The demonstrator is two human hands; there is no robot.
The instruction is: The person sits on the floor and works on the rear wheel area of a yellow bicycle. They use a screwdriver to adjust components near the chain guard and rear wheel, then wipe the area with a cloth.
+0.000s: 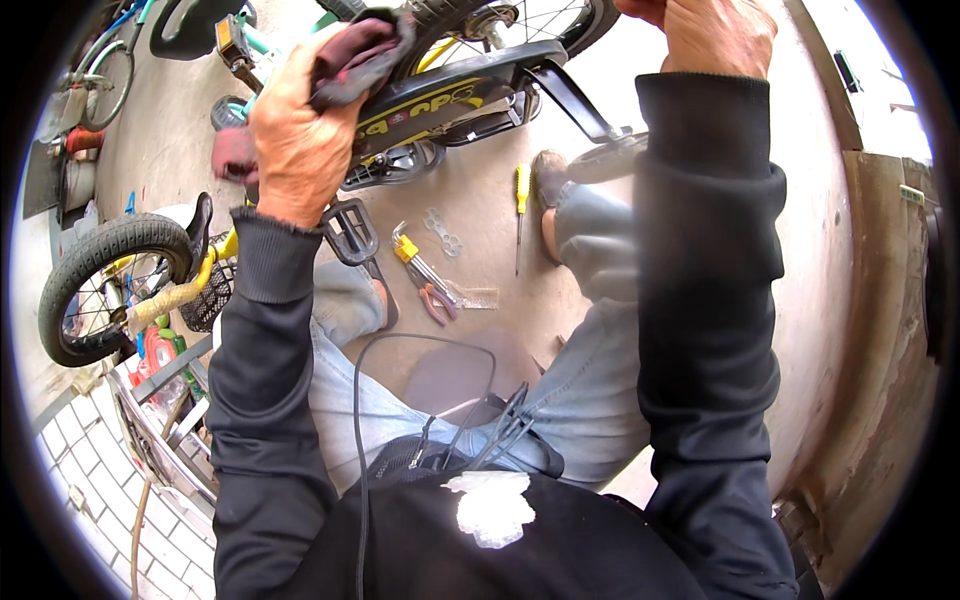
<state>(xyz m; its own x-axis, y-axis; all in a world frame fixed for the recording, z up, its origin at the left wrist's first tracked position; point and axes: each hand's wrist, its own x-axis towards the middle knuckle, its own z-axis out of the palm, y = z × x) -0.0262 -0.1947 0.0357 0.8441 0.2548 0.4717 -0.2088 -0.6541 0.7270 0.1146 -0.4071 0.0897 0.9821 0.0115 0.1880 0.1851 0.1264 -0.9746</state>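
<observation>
My left hand (300, 135) is closed round a dark red and grey rag (360, 55), beside the black chain guard (450, 105) of a small yellow bicycle. Another end of reddish cloth (235, 155) shows at the left of that hand. Above the guard is the bicycle's spoked wheel (590, 25), cut off by the top edge. My right hand (715, 40) is raised at the upper right, past the wheel; its fingers are mostly cut off, so their hold is hidden. A black pedal (350, 232) sits below my left wrist, and the other wheel (115, 290) lies to the left.
On the floor between my feet are a yellow-handled screwdriver (521, 190), a hex key set in a yellow holder (408, 250), pliers (437, 300) and a flat multi-hole spanner (442, 232). A black cable (358, 430) loops over my lap. A wall (890, 260) stands at right.
</observation>
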